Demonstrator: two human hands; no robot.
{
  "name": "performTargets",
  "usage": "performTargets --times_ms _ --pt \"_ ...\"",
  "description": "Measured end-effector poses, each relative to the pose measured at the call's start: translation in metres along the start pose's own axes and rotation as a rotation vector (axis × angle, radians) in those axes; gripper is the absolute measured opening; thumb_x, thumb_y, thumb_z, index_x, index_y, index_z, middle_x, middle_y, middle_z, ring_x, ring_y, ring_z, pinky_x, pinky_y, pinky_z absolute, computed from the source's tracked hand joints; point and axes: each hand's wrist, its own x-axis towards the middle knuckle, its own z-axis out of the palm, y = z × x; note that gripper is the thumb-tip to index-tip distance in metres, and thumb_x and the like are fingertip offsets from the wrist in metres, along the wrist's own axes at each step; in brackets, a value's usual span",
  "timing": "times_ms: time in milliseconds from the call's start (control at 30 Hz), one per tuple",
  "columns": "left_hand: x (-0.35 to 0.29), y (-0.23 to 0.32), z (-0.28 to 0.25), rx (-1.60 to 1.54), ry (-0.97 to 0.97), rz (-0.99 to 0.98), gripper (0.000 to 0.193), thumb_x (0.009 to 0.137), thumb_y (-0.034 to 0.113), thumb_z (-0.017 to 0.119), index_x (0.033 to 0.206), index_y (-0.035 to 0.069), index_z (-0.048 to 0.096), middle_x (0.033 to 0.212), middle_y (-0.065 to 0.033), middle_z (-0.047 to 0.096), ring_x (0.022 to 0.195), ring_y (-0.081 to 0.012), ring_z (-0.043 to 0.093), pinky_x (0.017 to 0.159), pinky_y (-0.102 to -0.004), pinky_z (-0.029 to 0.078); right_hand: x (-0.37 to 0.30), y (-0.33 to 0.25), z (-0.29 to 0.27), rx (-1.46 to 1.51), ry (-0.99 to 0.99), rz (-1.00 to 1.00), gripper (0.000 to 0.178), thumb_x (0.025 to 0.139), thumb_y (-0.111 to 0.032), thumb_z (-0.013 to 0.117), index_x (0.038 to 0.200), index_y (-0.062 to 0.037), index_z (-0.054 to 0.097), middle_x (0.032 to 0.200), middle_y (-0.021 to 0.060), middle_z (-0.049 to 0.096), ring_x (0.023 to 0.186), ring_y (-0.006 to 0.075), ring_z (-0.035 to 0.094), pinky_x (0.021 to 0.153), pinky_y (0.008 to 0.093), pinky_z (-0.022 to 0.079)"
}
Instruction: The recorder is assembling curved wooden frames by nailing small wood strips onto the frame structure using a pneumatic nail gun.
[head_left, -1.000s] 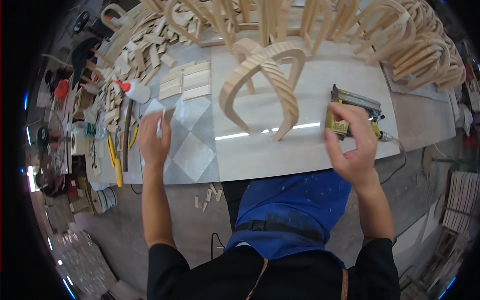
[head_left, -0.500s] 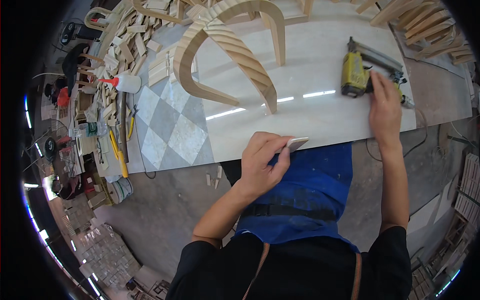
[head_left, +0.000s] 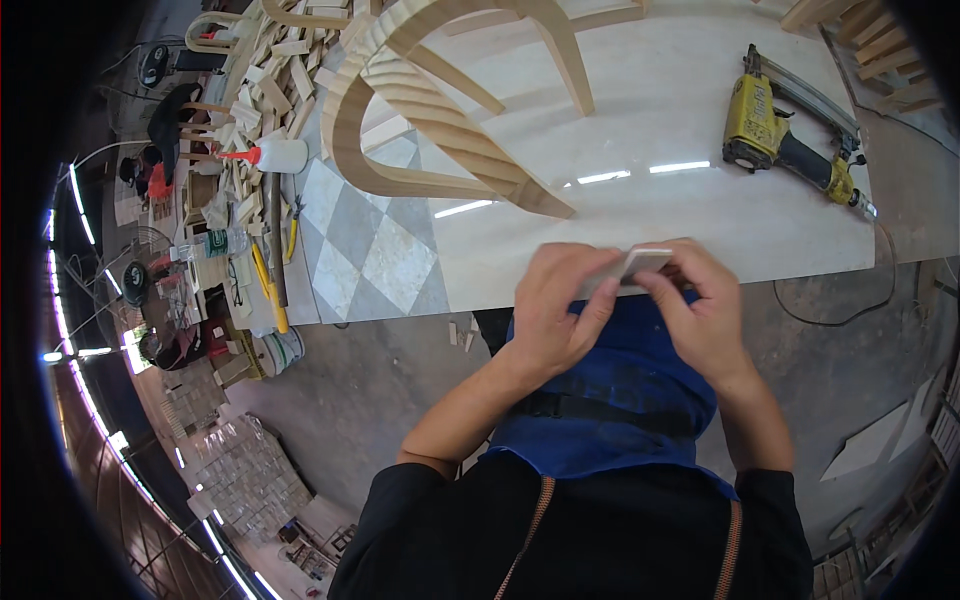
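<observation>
Just over the near edge of the worktable [head_left: 640, 220], both hands meet at a small flat piece [head_left: 648, 258] with a pale edge and a grey-brown face. It looks like a folded sheet, but its material is unclear. My left hand [head_left: 560, 305] pinches its left side between thumb and fingers. My right hand [head_left: 700, 305] grips the other side, thumb in front. Beyond the hands stands a curved wooden frame [head_left: 440, 115] with striped grain, bent like a chair part. A yellow nail gun [head_left: 752, 125] lies at the far right, touched by neither hand.
A white glue bottle [head_left: 283, 156] with a red nozzle lies at the left, near piled wood offcuts [head_left: 275, 85]. Yellow-handled pliers [head_left: 268, 285] and a dark bar [head_left: 277, 235] lie closer. An air hose [head_left: 835, 322] loops off the table's right side. Curved wooden parts [head_left: 890, 50] fill the far right corner.
My right hand has let go of the nail gun and come left to take hold of the flat piece with my left hand. The view has shifted slightly.
</observation>
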Motion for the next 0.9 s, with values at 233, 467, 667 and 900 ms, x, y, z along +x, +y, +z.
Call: performTargets --times_ms 233,467,667,900 --pt "0.028 -0.021 -0.016 0.316 0.092 -0.097 0.030 0.095 0.003 0.083 0.125 0.001 0.079 0.121 -0.0143 0.073 0.104 -0.0252 0.070 0.090 -0.0345 0.059 0.014 -0.015 -0.014 -0.469 0.227 -0.384 0.030 0.095 0.007 0.074 0.123 -0.0045 0.080 0.116 0.0057 0.073 0.084 0.0181 0.067 0.073 0.0296 0.052" --pt "0.035 -0.040 -0.022 0.284 -0.250 -0.276 0.038 0.094 0.003 0.086 0.131 0.001 0.076 0.129 -0.0165 0.073 0.112 -0.0245 0.073 0.097 -0.0350 0.061 0.055 0.008 -0.021 -0.940 0.202 -0.651 0.024 0.096 -0.006 0.069 0.119 -0.0078 0.072 0.124 0.0033 0.072 0.100 0.0233 0.071 0.083 0.0339 0.057" --pt "0.038 -0.051 -0.012 0.307 -0.154 -0.018 0.039 0.092 0.002 0.086 0.130 0.004 0.080 0.130 -0.0141 0.075 0.106 -0.0290 0.070 0.092 -0.0366 0.058 0.081 0.033 -0.017 -0.962 0.002 -0.627 0.027 0.094 -0.007 0.067 0.121 -0.0086 0.071 0.126 0.0029 0.071 0.105 0.0240 0.069 0.089 0.0351 0.057" --pt "0.045 -0.055 -0.005 0.208 -0.164 -0.004 0.044 0.093 -0.003 0.087 0.134 0.003 0.076 0.124 -0.0120 0.074 0.105 -0.0246 0.072 0.091 -0.0343 0.062 0.097 0.043 -0.012 -0.900 -0.008 -0.693 0.024 0.094 -0.010 0.067 0.118 -0.0101 0.070 0.119 0.0027 0.068 0.103 0.0234 0.068 0.087 0.0358 0.057"
